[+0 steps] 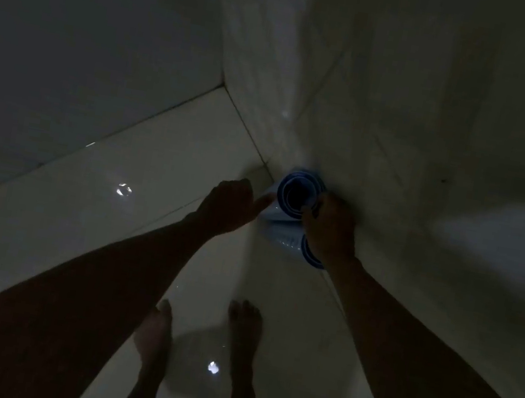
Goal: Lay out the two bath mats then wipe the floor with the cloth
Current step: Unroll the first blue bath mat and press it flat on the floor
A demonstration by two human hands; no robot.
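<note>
Both my hands on rolled blue bath mats in a dim tiled corner.

Very dark shot. A rolled blue rubbery bath mat [298,192] stands on end at the corner where the pale tiled wall [409,101] meets the glossy pale tiled floor [113,208]; its open end faces up and shows a spiral of layers with a dark centre. A paler, shiny stretch of mat runs down from it to a second blue roll edge [310,255] that peeks out under my right wrist. My right hand [330,231] grips the roll, fingers curled over its rim. My left hand [235,206] is loosely curled, one finger stretched to touch the mat's left side. My bare feet [244,329] stand on the floor below.
</note>
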